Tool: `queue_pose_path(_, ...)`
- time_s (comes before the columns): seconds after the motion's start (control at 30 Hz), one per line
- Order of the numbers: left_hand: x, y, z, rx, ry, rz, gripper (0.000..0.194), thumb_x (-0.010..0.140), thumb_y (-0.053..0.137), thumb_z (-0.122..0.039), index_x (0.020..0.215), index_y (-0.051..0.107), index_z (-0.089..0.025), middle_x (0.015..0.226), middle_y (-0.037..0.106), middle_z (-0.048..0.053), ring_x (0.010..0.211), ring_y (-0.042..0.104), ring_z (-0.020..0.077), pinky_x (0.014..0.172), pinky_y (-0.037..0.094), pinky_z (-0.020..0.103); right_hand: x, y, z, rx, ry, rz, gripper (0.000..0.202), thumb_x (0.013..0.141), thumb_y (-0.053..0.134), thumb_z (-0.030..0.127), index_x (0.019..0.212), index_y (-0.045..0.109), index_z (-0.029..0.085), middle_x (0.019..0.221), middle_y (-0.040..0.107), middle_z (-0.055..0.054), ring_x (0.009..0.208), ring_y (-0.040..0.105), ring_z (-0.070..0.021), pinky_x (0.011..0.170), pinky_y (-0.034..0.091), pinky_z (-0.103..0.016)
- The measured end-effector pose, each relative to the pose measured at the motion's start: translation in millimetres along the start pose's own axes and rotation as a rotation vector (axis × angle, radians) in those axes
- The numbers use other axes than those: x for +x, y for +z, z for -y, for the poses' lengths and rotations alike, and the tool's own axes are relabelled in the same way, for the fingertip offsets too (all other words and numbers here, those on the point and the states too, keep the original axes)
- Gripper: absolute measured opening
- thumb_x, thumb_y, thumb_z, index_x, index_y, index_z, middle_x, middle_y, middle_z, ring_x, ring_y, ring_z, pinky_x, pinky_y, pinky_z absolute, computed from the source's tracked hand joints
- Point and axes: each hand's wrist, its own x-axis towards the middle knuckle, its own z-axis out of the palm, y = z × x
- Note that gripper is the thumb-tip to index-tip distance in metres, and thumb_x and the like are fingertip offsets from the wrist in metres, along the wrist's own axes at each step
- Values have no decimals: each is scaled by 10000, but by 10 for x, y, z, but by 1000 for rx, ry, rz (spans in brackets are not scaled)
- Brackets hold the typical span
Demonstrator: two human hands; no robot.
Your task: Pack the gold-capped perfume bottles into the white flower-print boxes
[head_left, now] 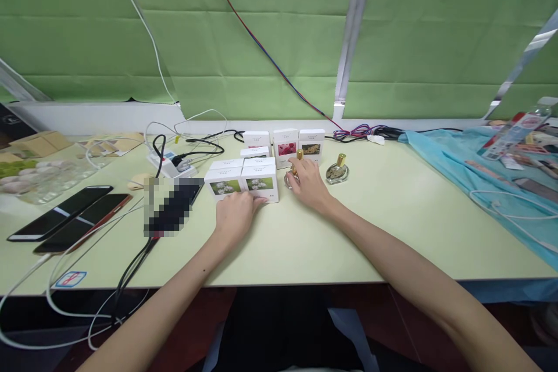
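Head view: the left hand (234, 216) is touching the front boxes (260, 184), its grip being hard to tell. The right hand (308, 181) is curling around a gold-capped bottle (299, 154) just beside them, at their three o'clock; whether the fingers are clamping it, I cannot tell. A second bottle (337, 170) is standing near that hand's three o'clock. Rear boxes (286, 150) are standing around its eleven to twelve o'clock.
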Motion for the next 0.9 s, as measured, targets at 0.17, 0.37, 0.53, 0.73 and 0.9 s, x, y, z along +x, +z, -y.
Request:
queue_pose_path(0.17,23,8,13,7,11,1,502,988,484,-528,946,779,-124,975,763,202,933,716,370,705,483,393,-2,13,-12,-1,0,-2,358,991,452,245,1314,560,134,1085,677,-144,1054,543,-302,944,382,-413)
queue_pose_path(0.37,60,-1,28,12,25,1,514,995,485,-517,956,781,-98,976,761,211,947,713,384,702,485,393,-10,8,-14,15,-11,-11,358,986,473,252,1306,564,120,1053,669,-139,1031,542,-295,941,385,-403)
queue_pose_path(0.53,104,23,43,10,37,-12,514,996,492,-509,978,776,-81,992,760,219,957,713,394,704,489,394,-20,9,-18,48,-18,8,402,986,516,351,1327,541,141,1073,671,-137,1043,537,-304,955,384,-423)
queue_pose_path(0.73,141,39,80,19,84,-16,492,1003,484,-494,957,783,-105,1025,767,202,973,711,382,733,491,398,-26,15,-21,48,-16,21,456,987,528,376,1372,512,131,1101,671,-145,1068,536,-311,982,378,-434)
queue_pose_path(0.9,170,68,134,2,124,-33,487,1002,484,-493,948,783,-113,1003,768,191,981,704,376,752,490,400,-32,10,-10,58,-14,27,552,987,541,465,1431,470,144,1213,659,-166,1160,534,-325,1020,364,-446)
